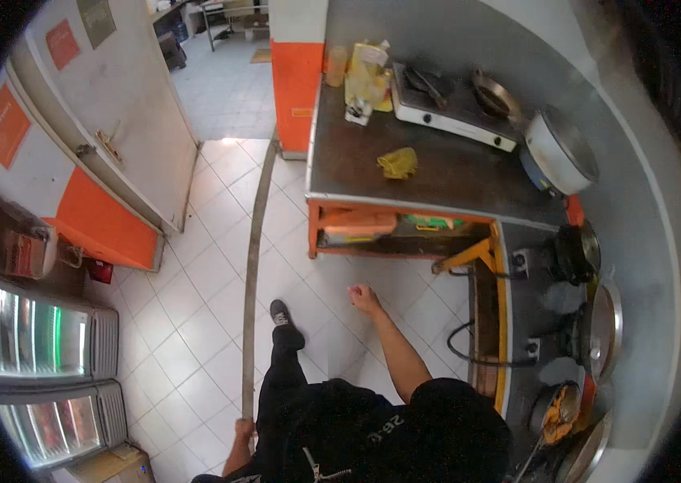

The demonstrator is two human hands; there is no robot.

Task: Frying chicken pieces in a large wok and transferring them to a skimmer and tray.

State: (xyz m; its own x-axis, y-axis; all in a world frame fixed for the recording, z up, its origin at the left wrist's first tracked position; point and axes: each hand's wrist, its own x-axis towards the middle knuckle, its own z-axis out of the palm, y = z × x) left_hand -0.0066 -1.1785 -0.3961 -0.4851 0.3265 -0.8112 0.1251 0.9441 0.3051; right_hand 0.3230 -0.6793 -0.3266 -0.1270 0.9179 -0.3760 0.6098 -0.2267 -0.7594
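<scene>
My right hand (364, 300) hangs over the tiled floor, loosely curled, in front of the orange-framed table; nothing shows in it. My left hand (245, 430) is low beside my body, over a grey floor strip (251, 271), its fingers curled and partly hidden from view. Ahead to the right, a crumpled yellow cloth (398, 163) lies on the dark tabletop (346, 151). Behind it stand a white two-burner stove (455, 128) with pans on it, a yellow package (367, 75) and a large pot (561, 151).
Along the right side runs a counter with burners, lidded pots (606, 332) and a pan of orange food (561, 413). A black hose (461, 356) loops out from it. Glass-door fridges (32, 329) and a white door (129, 108) stand at the left. An orange pillar (297, 96) adjoins the table.
</scene>
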